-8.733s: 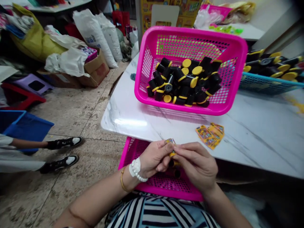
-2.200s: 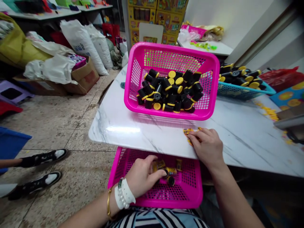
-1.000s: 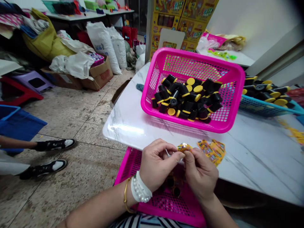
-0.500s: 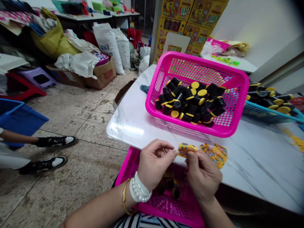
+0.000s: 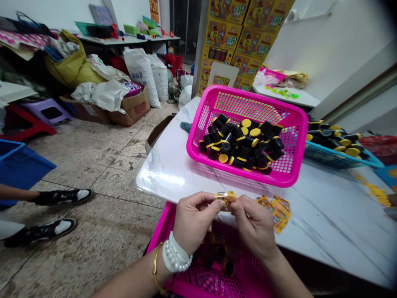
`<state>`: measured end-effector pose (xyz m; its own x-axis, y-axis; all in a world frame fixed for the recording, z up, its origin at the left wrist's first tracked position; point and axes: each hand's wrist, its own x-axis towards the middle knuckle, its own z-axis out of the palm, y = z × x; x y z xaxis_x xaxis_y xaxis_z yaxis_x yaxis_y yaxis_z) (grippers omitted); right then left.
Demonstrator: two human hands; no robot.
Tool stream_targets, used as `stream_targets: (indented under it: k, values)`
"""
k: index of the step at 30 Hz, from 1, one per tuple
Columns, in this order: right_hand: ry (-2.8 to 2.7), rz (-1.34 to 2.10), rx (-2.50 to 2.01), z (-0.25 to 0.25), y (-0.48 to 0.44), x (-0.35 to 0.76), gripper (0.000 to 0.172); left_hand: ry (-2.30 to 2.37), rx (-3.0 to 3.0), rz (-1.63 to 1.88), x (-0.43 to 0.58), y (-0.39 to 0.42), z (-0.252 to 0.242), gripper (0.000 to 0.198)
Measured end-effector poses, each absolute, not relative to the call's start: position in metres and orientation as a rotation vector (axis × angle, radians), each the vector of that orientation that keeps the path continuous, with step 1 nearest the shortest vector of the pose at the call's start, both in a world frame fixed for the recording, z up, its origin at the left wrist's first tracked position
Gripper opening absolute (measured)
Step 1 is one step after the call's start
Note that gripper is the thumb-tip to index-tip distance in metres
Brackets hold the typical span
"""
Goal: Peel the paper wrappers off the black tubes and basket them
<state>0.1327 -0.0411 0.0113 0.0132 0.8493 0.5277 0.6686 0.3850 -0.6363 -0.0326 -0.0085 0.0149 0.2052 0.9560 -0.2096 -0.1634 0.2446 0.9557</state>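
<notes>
Between my two hands, above the table's front edge, is a small glossy yellow-orange printed label (image 5: pixel 227 198). My left hand (image 5: pixel 194 221) pinches its left end, and my right hand (image 5: pixel 256 225) pinches the right end. More such labels (image 5: pixel 281 211) lie on the table just right of my right hand. Behind them stands a pink basket (image 5: pixel 243 178) holding several black spools (image 5: pixel 237 162) with yellow ends. Below my hands, a second pink basket (image 5: pixel 161 231) contains dark cylinders with labels, partly hidden by my hands.
A blue basket (image 5: pixel 335 157) of black and yellow pieces stands at the right of the white marbled table (image 5: pixel 164 165). Yellow boxes (image 5: pixel 223 35) are stacked behind. At left are a person's shoes (image 5: pixel 66 196), a blue crate (image 5: pixel 27 165) and white sacks (image 5: pixel 141 72).
My left hand now grips the label's left end, where its fingers were beside it before. The label looks curved now. The view has shifted slightly, with table and baskets lower in the frame.
</notes>
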Motion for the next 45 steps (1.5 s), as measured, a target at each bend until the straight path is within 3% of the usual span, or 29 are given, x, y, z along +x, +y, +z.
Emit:
stream_targets:
  k: [4, 11, 15, 24, 28, 32, 34, 37, 40, 45]
  values:
    - [-1.790, -0.134, -1.575, 0.036, 0.004, 0.174, 0.019, 0.903, 0.828, 0.926, -0.033, 0.005, 0.015, 0.024]
    - [-2.116, -0.419, -2.105, 0.070, 0.076, 0.203, 0.032, 0.828, 0.597, 0.839, -0.023, 0.033, 0.015, 0.029]
    - [-2.336, -0.437, -2.182, 0.076, 0.082, 0.199, 0.040, 0.822, 0.528, 0.818, -0.022, 0.039, 0.009, 0.021]
    - [-2.327, -0.366, -2.035, 0.063, 0.077, 0.216, 0.030, 0.793, 0.483, 0.853, -0.025, 0.037, 0.003, 0.020]
    - [-2.268, -0.458, -2.176, 0.060, 0.076, 0.197, 0.042, 0.780, 0.522, 0.866, -0.024, 0.037, 0.004, 0.023]
    - [-2.075, -0.486, -2.211, 0.051, 0.083, 0.184, 0.032, 0.798, 0.533, 0.852, -0.024, 0.034, 0.003, 0.024]
    - [-1.943, -0.441, -2.177, 0.050, 0.083, 0.185, 0.027, 0.806, 0.534, 0.859, -0.024, 0.033, 0.002, 0.024]
    - [-1.765, -0.254, -1.999, 0.057, 0.071, 0.191, 0.033, 0.821, 0.531, 0.856, -0.025, 0.032, 0.002, 0.022]
    - [-1.598, 0.154, -1.682, 0.067, 0.041, 0.197, 0.038, 0.814, 0.486, 0.851, -0.026, 0.033, 0.004, 0.018]
    - [-1.390, 0.856, -1.362, 0.060, -0.010, 0.191, 0.024, 0.739, 0.425, 0.760, -0.025, 0.034, 0.007, 0.012]
